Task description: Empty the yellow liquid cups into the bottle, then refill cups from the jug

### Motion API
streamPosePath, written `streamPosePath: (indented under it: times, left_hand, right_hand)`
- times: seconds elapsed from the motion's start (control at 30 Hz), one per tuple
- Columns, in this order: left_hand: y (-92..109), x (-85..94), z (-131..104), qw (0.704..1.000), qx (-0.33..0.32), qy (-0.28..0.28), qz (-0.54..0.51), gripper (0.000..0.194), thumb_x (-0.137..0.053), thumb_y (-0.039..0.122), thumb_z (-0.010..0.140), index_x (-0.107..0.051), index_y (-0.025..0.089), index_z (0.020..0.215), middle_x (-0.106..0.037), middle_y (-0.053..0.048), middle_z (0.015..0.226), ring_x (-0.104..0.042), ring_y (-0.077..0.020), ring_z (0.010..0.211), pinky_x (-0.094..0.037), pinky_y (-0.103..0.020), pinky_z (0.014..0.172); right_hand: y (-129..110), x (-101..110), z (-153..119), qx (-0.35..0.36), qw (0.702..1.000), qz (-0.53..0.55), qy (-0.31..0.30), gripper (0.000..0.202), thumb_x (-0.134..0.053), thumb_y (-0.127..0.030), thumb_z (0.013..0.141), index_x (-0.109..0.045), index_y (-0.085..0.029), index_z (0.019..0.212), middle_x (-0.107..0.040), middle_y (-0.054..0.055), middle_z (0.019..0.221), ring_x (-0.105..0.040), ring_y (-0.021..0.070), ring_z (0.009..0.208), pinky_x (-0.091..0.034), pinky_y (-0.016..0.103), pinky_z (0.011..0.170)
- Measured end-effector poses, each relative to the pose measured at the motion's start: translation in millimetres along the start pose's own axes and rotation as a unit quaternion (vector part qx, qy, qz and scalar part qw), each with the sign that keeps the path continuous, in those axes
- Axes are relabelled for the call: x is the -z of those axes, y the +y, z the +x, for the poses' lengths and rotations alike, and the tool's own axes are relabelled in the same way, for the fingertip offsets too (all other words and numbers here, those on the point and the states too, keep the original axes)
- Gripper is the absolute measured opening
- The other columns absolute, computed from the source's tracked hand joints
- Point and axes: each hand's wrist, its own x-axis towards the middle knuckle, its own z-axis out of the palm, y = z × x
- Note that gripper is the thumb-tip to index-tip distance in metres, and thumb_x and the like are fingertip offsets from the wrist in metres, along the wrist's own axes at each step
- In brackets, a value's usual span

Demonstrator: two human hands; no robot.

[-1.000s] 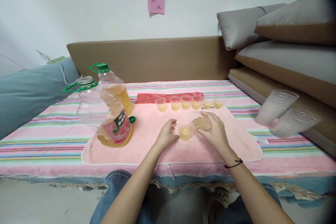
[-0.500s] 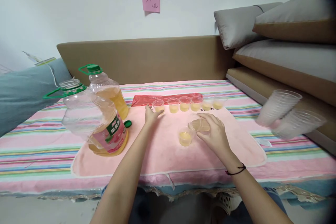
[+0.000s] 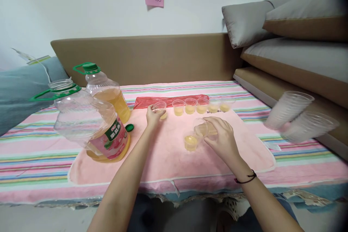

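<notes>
My left hand (image 3: 154, 116) is closed around a clear plastic cup (image 3: 160, 106) holding some pale yellow drink, at the left end of a row. To its right stand several similar cups (image 3: 190, 106) with a little drink in each. In my right hand (image 3: 223, 134) is another clear cup (image 3: 201, 129), tipped to the left. Its rim is at the edge of an upright cup (image 3: 191, 143) that has yellow drink in it. My right fingers hide part of the tipped cup.
On the left stand an uncapped drink bottle (image 3: 108, 139) and a capped bottle (image 3: 112, 98), with a green cap (image 3: 129, 127) beside them. Stacked cups (image 3: 289, 108) lie at right near the cushions (image 3: 293, 58). A red plastic bag (image 3: 152, 102) lies behind the row.
My left fingers have closed around the end cup, which has shifted slightly left, away from the row. The right hand keeps the other cup tipped. The view has shifted slightly.
</notes>
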Motion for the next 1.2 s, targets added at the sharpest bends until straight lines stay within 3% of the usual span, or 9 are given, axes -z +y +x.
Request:
streamPosePath:
  times: [0.27,0.37,0.57,0.9,1.2]
  left_hand:
    - [63,14.8,-64,0.995,-0.04,-0.089,0.002,0.056,-0.079,0.025,0.059,-0.057,0.021,0.111,-0.062,-0.006,0.112,-0.065,-0.0165,0.084,-0.052,-0.028,0.07]
    - [76,20.0,-91,0.993,-0.038,-0.108,0.018,0.057,-0.079,0.025,0.057,-0.059,0.021,0.11,-0.061,-0.007,0.114,-0.063,-0.0159,0.084,-0.051,-0.028,0.069]
    - [75,29.1,-127,0.992,-0.031,-0.117,0.045,0.059,-0.078,0.02,0.056,-0.058,0.023,0.112,-0.065,-0.008,0.111,-0.064,-0.0186,0.088,-0.051,-0.032,0.076]
    - [75,37.5,-139,0.989,-0.016,-0.144,0.038,0.061,-0.08,0.026,0.058,-0.056,0.023,0.113,-0.068,-0.008,0.111,-0.066,-0.0196,0.089,-0.049,-0.034,0.079]
    - [75,42.0,-142,0.988,-0.009,-0.152,0.038,0.065,-0.08,0.027,0.057,-0.053,0.021,0.117,-0.065,-0.009,0.113,-0.063,-0.0207,0.094,-0.048,-0.035,0.081]
  right_hand:
    - [-2,3,-2,0.007,1.0,-0.023,-0.003,0.05,-0.057,-0.014,0.067,-0.061,-0.023,0.116,-0.067,0.01,0.118,-0.059,0.0325,0.113,-0.039,0.049,0.099]
    - [-2,4,-2,0.011,0.999,-0.031,-0.001,0.049,-0.057,-0.015,0.068,-0.061,-0.023,0.116,-0.067,0.01,0.117,-0.059,0.033,0.113,-0.038,0.051,0.1]
    - [-2,5,-2,0.016,0.999,-0.045,0.005,0.05,-0.056,-0.013,0.069,-0.061,-0.023,0.117,-0.067,0.01,0.117,-0.058,0.0329,0.113,-0.035,0.054,0.102]
    - [-12,9,-3,0.065,0.992,-0.107,-0.003,0.052,-0.054,-0.006,0.073,-0.061,-0.024,0.121,-0.067,0.01,0.122,-0.057,0.0323,0.117,-0.024,0.06,0.111]
    - [-12,7,3,0.216,0.961,-0.175,-0.001,0.038,-0.049,-0.006,0.091,-0.062,-0.025,0.12,-0.07,0.007,0.124,-0.056,0.0273,0.123,-0.013,0.063,0.116]
